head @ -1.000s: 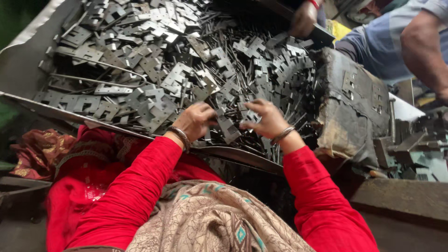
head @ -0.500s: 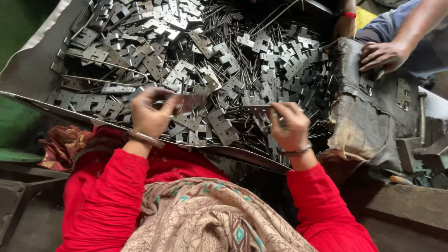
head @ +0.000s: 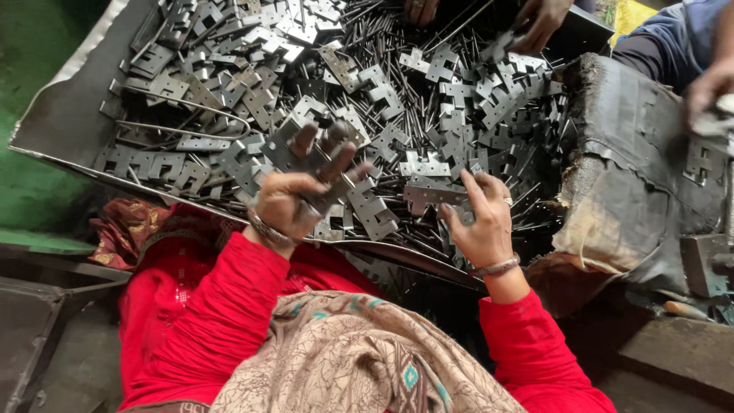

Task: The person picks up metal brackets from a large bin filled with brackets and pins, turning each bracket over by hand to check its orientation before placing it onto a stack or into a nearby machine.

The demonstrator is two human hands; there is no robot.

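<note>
While a metal tray (head: 61,126) heaped with stamped steel plates (head: 229,84) and thin rods (head: 397,115) lies ahead, plates are held in both hands.

A stack of notched plates (head: 306,157) is gripped in the left hand (head: 302,195), fingers spread over it above the tray's near rim. A bent plate (head: 432,190) is pinched by the right hand (head: 478,222), just above the heap. Other people's hands (head: 539,23) are seen at the far edge, and a worn dark block (head: 634,176) is set against the tray on the right.
</note>
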